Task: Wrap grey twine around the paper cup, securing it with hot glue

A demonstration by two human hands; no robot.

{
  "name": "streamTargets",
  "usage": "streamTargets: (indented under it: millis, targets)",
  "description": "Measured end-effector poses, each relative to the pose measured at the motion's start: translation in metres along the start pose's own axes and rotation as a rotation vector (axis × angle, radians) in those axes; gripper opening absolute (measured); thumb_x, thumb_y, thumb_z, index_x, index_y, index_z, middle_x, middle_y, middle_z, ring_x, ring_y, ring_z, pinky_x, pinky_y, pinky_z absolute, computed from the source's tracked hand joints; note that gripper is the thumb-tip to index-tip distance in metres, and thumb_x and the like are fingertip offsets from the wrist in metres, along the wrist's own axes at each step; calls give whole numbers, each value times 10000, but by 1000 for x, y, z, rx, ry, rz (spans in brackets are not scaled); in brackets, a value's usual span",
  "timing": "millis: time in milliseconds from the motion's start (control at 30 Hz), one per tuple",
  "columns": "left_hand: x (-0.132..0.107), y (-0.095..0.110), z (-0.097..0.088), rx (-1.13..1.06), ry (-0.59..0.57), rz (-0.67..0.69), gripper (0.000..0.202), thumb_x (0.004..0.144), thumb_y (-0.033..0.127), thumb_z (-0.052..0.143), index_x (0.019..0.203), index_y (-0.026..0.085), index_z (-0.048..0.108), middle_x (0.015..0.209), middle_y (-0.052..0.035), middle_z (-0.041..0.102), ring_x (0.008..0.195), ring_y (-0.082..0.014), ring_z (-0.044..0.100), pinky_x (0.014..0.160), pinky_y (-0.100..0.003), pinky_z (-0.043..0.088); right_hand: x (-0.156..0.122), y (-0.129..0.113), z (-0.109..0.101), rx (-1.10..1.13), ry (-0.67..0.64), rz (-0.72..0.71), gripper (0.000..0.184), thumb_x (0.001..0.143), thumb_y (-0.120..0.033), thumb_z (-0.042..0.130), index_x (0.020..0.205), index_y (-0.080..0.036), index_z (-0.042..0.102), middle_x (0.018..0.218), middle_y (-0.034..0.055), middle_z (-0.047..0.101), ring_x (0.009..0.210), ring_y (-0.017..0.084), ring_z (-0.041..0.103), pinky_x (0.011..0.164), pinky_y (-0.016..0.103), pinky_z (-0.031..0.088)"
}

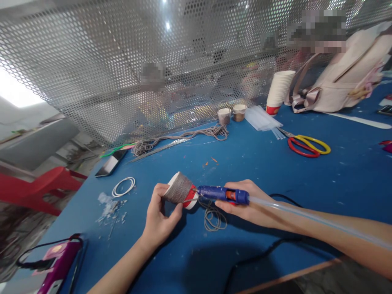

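We have one left hand (pixel 161 218) and one right hand (pixel 255 210), so two in play! One blue glue gun (pixel 211 192), one clear glue stick (pixel 306 217). Now cups: one held cup (pixel 178 188), one small grey cup (pixel 224 118), one small brown cup (pixel 239 115), three singles by our count! Plus one stack of cups (pixel 279 92), nested too tightly for us to number. Scissors (pixel 297 137), one pair! One pale bag (pixel 335 94), one purple power strip (pixel 63 261), one red seat (pixel 49 179)!
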State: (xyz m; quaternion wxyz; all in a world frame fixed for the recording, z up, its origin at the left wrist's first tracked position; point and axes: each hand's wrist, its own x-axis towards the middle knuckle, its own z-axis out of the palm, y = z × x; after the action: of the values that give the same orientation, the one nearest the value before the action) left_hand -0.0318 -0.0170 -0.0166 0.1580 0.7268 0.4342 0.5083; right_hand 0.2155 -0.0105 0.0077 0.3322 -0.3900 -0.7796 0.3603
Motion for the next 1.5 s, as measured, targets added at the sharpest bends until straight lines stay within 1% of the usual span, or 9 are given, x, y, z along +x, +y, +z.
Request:
streamTargets:
  millis: [100,433,633,700,867,1033,1200,1367,1500]
  targets:
    - [0,0,0,-10,0,-20,155,727,169,618,801,208,488,811,-25,510,729,-155,509,611,-268,439,0,-1,0,1,-10,21,299,810,-369,594,604,-180,489,520,-48,478,452,66,374,440,190,289]
    - [-1,-1,4,56,0,-17,158,739,172,607,820,211,476,814,-20,503,726,-153,497,625,-278,437,-7,3,14,-132,19,-239,276,846,-389,560,672,-176,529,579,-8,559,471,80,452,463,197,325]
    - [-1,0,4,48,0,-74,164,716,195,633,795,208,490,798,-16,510,718,-155,494,633,-284,432,-8,5,14,-147,39,-265,264,845,-384,565,680,-183,515,585,-5,560,479,88,474,468,206,326]
    - [-1,0,2,29,6,-81,164,712,197,637,789,208,492,797,-15,509,718,-154,498,634,-282,434,-6,5,11,-121,49,-234,275,841,-381,569,659,-185,502,569,-16,535,471,80,447,464,200,325]
    - [0,1,1,-18,-1,-61,156,717,205,635,781,209,493,799,-22,506,724,-158,502,624,-277,435,1,0,1,10,6,8,297,805,-369,590,602,-180,484,523,-47,472,456,65,363,444,194,297]
    - [3,1,0,-49,34,-86,140,732,206,617,783,207,486,777,-8,493,688,-135,480,599,-247,422,4,-2,-12,166,-56,186,283,792,-408,597,648,-170,543,539,-47,467,474,69,379,432,195,305]
    - [5,-2,1,-43,80,-138,134,733,206,608,810,207,499,773,4,498,685,-132,490,612,-247,428,19,7,-31,284,-65,243,314,795,-463,582,726,-159,619,530,-27,540,392,62,378,395,211,314]
    - [5,-4,4,-27,74,-144,117,740,199,592,824,207,511,770,11,503,677,-131,500,617,-248,428,65,28,-45,7,46,257,321,802,-375,603,567,-159,570,371,-49,438,385,75,414,441,215,350]
    - [5,-4,5,44,76,-142,125,746,209,577,842,205,498,784,12,489,687,-135,497,617,-251,423,106,51,-42,-186,124,329,170,781,-339,635,785,-171,665,539,-32,593,437,90,490,432,203,354]
